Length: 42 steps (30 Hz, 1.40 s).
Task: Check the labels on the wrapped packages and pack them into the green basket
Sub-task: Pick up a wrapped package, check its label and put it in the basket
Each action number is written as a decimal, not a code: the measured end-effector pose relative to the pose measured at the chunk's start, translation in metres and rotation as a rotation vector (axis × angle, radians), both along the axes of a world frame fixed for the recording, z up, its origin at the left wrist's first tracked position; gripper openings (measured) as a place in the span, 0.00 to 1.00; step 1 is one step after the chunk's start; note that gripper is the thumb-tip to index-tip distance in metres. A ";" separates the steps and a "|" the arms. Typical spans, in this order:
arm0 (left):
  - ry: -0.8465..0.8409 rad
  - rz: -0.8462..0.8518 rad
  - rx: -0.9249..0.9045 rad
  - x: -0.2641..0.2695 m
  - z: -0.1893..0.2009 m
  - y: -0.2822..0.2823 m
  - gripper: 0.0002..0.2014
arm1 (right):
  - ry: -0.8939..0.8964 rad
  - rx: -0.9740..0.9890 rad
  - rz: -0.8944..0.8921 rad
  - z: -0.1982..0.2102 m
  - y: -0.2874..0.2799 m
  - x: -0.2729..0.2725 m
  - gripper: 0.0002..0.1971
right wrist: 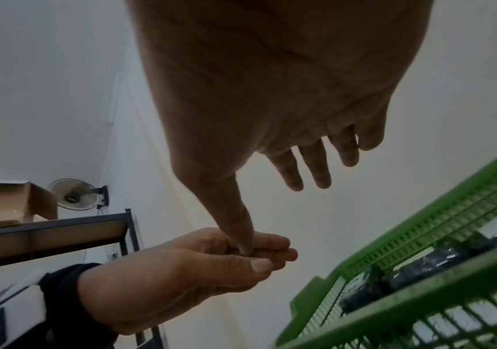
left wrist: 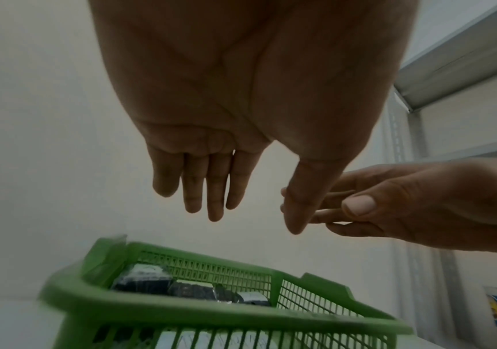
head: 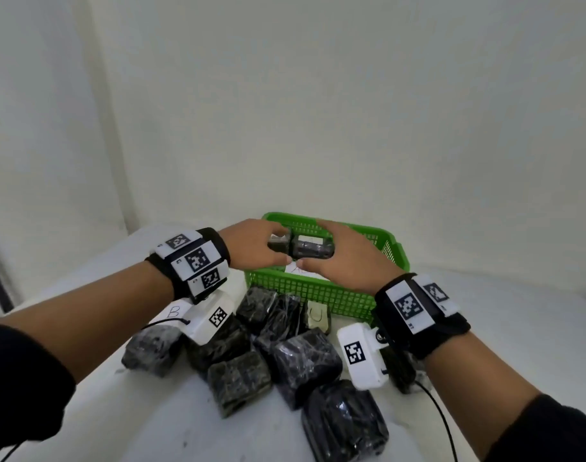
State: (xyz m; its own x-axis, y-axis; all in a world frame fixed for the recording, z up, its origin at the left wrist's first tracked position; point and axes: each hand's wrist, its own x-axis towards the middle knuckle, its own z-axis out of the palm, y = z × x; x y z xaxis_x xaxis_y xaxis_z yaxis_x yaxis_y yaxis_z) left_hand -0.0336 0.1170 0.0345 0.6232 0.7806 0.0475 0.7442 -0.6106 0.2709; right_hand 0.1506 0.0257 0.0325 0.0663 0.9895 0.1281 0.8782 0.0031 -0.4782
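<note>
We hold both hands over the green basket [head: 321,290], which sits at the far side of the white table [head: 505,328], and neither hand carries anything: the wrist views show the left hand [head: 251,243] with fingers straight and hanging down, and the right hand [head: 346,258] likewise loose and spread, the two thumbs nearly meeting above the near wall. The dark packages [head: 300,246] seen between our hands in the head view lie inside the basket, packed in a row along its far wall, probably to leave the near part free for more; a white label [head: 300,270] lies in that near part. We judge a package has just been let go here, so the hands are empty and ready to turn back. The unpacked packages [head: 305,361] cluster on the table just near the basket, within easy reach, some showing a lettered label [head: 173,311] upward so we can read it before lifting.
</note>
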 end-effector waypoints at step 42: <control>-0.131 0.093 -0.230 -0.091 -0.057 -0.091 0.23 | 0.084 -0.161 0.293 -0.069 -0.038 -0.064 0.28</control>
State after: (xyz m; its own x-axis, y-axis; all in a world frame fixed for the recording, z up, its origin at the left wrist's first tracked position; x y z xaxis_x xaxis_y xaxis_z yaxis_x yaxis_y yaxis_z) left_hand -0.1245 0.0262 -0.0225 0.5485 0.8338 -0.0622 0.7436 -0.4525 0.4923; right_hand 0.0862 -0.0124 -0.0365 -0.2196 0.9753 -0.0250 0.8089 0.1677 -0.5635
